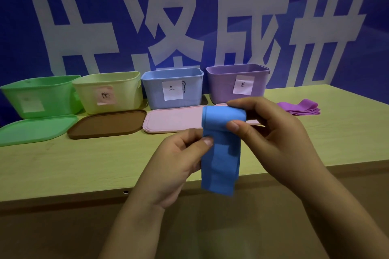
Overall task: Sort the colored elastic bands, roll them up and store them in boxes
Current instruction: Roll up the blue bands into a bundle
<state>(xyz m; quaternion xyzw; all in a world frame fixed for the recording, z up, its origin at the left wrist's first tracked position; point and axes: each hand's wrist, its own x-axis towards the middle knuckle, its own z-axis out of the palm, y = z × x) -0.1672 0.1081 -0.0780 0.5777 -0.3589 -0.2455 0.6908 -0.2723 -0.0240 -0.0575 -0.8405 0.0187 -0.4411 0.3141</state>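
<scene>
We hold the flat blue elastic band [220, 149] up in front of the pale blue plastic box [172, 88]; our right hand [271, 132] pinches its rolled top, our left hand [179, 162] pinches the tail taut, likely for tight rolling.

Handwritten "蓝" on the blue box's label [172, 90], "紫" on the purple box's label [243, 87].

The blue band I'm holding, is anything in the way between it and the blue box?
Nothing visible. The blue band hangs in both hands above the table edge; the blue box stands open behind it, and only a flat pink lid lies between.
</scene>
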